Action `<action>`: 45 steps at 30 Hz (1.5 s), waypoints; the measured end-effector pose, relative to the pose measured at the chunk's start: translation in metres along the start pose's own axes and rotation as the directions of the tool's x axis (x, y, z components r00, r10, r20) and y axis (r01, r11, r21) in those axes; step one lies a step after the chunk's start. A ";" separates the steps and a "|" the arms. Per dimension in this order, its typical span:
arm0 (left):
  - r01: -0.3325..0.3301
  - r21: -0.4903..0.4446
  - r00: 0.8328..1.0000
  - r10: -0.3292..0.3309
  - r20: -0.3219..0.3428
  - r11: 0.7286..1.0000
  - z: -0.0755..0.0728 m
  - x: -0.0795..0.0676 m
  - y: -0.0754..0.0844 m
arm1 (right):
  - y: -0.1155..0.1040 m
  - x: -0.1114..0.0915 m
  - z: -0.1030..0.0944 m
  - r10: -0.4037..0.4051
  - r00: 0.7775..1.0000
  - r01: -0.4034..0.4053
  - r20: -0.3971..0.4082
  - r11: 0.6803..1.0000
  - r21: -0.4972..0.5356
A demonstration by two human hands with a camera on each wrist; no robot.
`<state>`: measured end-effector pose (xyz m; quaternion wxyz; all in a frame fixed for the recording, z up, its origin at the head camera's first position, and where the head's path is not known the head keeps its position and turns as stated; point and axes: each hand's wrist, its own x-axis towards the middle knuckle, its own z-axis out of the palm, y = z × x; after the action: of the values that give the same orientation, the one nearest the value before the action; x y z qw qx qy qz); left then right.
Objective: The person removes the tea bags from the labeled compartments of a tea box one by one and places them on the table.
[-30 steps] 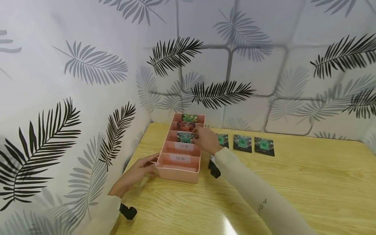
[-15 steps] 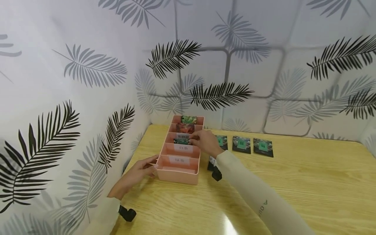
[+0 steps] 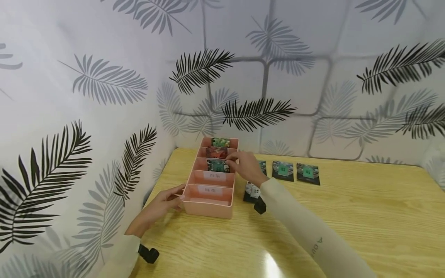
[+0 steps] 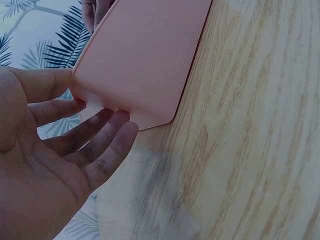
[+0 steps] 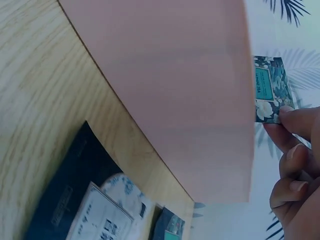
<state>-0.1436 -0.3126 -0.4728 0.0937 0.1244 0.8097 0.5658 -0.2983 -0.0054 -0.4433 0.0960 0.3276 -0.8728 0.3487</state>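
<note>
A pink divided box (image 3: 208,211) stands lengthwise on the table, its slots marked with paper labels. My left hand (image 3: 160,207) rests at its near left corner, thumb at the rim and extended fingertips (image 4: 120,116) touching the wall. My right hand (image 3: 246,166) pinches the edge of a dark teal, flower-patterned tea sachet (image 5: 269,90) between thumb and forefinger. That sachet stands in the middle slot, its lower part hidden by the wall in the right wrist view. Behind it a red sachet (image 3: 216,152) and a green sachet (image 3: 220,143) stand in the two far slots.
On the table (image 3: 313,220), right of the box, lie dark sachets with green labels (image 3: 282,170) (image 3: 308,172), another partly behind my right hand. A black-and-white packet (image 3: 251,192) lies near my right wrist. Leaf-patterned walls (image 3: 288,133) close the left and back.
My right hand lowered the teal sachet at the middle slot, then raised it slightly, so more of its front shows now. The left hand stays at the box corner. The view has shifted slightly.
</note>
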 end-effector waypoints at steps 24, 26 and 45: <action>0.005 -0.015 1.000 -0.004 0.012 1.000 -0.001 0.003 -0.001 | 0.006 -0.017 -0.066 -0.049 0.991 0.056 -0.124 0.997 0.048; 0.002 -0.013 1.000 -0.002 0.013 1.000 -0.001 0.004 -0.001 | 0.008 -0.021 -0.070 -0.039 0.993 0.045 -0.115 0.998 0.054; -0.009 0.008 1.000 0.008 0.010 1.000 0.000 0.001 0.001 | 0.041 -0.069 -0.098 0.001 0.995 -0.004 -0.095 0.999 -0.033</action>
<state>-0.1445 -0.3122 -0.4718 0.0948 0.1311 0.8110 0.5623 -0.2776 0.1177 -0.4204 0.1424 0.3081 -0.8732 0.3497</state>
